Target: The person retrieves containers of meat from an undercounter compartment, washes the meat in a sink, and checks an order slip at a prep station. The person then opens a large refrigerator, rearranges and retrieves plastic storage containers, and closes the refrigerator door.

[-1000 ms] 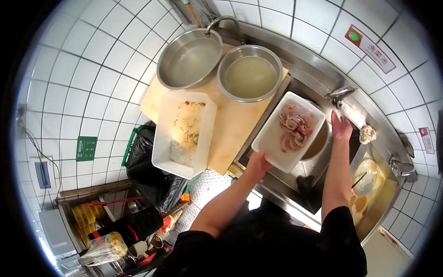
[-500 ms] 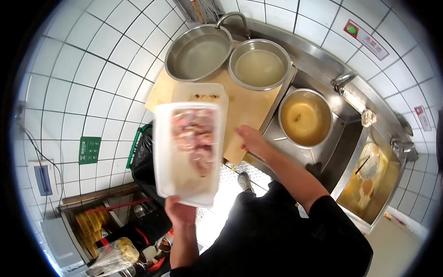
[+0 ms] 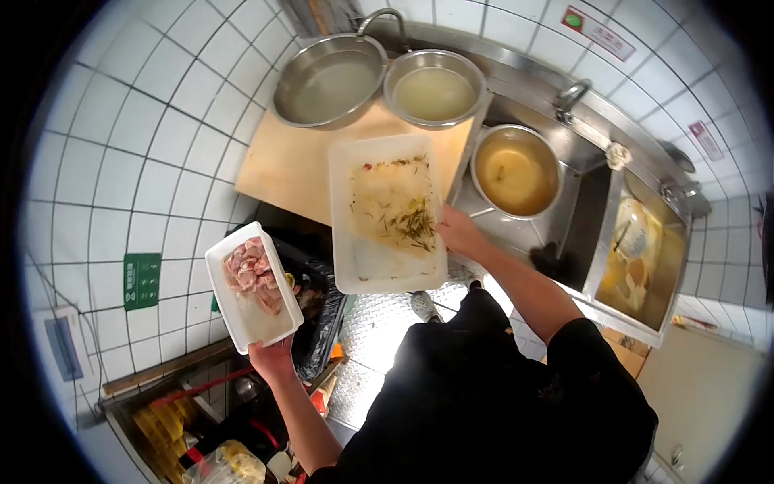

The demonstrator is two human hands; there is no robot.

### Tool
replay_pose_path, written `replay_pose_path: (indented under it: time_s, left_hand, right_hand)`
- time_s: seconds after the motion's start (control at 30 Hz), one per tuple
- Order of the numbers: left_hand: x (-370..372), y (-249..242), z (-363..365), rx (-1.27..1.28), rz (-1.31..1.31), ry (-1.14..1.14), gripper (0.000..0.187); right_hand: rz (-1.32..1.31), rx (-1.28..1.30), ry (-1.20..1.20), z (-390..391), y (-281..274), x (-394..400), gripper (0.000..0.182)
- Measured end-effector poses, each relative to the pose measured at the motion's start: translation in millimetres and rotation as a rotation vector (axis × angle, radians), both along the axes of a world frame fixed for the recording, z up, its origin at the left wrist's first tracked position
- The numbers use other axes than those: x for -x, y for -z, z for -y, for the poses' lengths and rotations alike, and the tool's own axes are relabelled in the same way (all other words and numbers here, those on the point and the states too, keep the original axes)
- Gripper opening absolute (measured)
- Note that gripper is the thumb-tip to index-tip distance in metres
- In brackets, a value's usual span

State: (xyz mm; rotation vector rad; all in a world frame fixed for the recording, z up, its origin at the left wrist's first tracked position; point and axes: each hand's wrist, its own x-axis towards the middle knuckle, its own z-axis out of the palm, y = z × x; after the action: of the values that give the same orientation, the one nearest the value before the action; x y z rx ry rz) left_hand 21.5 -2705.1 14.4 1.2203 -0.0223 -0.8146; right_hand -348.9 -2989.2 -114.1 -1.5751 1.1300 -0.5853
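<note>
My left hand (image 3: 272, 360) grips the near end of a white plastic tub (image 3: 278, 321), held out to the left over the bin. Pieces of raw meat (image 3: 250, 270) lie in that tub. With my right hand (image 3: 459, 232) I hold the right side of a larger translucent plastic tub (image 3: 355, 242). Dark green sprigs or leaves (image 3: 413, 227) are scattered in it, with reddish and brown bits along its far end. This larger tub is in front of the wooden board and covers part of its near edge. The fingers of both hands are partly hidden by the tubs.
Two steel basins (image 3: 294, 105) of cloudy liquid stand on the wooden board (image 3: 282, 161). A steel bowl of brownish liquid (image 3: 516, 208) sits in the sink. A black-lined bin (image 3: 322, 331) is below left; farther right, another sink (image 3: 592, 310) holds yellowish liquid.
The meat tub has moved left and down, away from the larger tub it overlapped. My right hand, free before, now holds the larger tub, which has come off the board toward me.
</note>
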Motion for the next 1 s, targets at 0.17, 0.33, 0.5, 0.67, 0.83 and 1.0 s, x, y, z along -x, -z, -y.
replay_pose_path:
  time_s: [0.17, 0.33, 0.5, 0.67, 0.83, 1.0]
  left_hand:
    - [-12.2, 75.6, 46.6, -0.043, -0.186, 0.100, 0.073]
    - [5.8, 138.7, 123.8, -0.055, -0.248, 0.234, 0.067]
    - [24.0, 167.5, 198.4, -0.120, -0.251, 0.231, 0.052]
    - [97.5, 139.6, 206.6, -0.329, 0.201, 0.274, 0.037]
    - [253.8, 87.7, 188.7, -0.165, 0.549, 0.860, 0.057]
    - [286.2, 86.7, 216.1, -0.399, 0.862, 0.960, 0.030]
  right_hand:
    - [0.012, -0.110, 0.221, -56.4, -8.1, 87.3, 0.040]
    - [-0.023, -0.186, 0.513, -92.7, -21.3, 139.2, 0.041]
    - [0.047, -0.156, 0.737, -99.3, -27.8, 170.9, 0.023]
    - [0.172, -0.203, 0.952, -100.1, -19.8, 179.3, 0.026]
    - [0.339, -0.307, 1.041, -102.6, 23.3, 159.0, 0.026]
    - [0.431, -0.347, 0.868, -98.6, 2.3, 120.5, 0.029]
